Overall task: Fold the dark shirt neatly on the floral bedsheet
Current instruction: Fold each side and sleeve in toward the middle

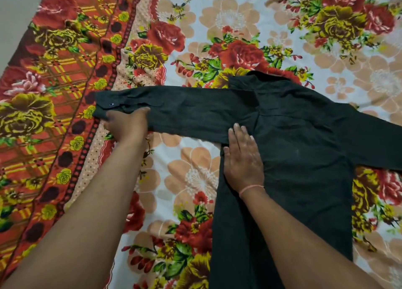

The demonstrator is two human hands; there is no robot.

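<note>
Nearest to us, our two bare forearms reach out over the floral bedsheet (195, 180), a cotton spread of red roses, yellow blooms and pale peach flowers on white, with an orange checked border running up its left side. Our right hand (243, 158) lies flat and open, fingers together and stretched forward, palm pressing down on the left edge of the dark shirt (304, 158), a black long-sleeved cloth garment lying spread on the sheet right of centre; a thin pink thread band (251, 188) circles that wrist. The shirt's body runs toward us along the right forearm. Farther out and to the left, our left hand (128, 125) is closed on the near edge of the shirt's left sleeve (185, 114), close to the cuff, fingers curled under the cloth and thumb on top. The sleeve lies stretched straight out to the left, its buttoned cuff (106, 106) reaching the orange border. The two hands are well apart. Beyond them the collar (261, 77) sits at the far end, and the other sleeve (374, 141) runs off to the right.
</note>
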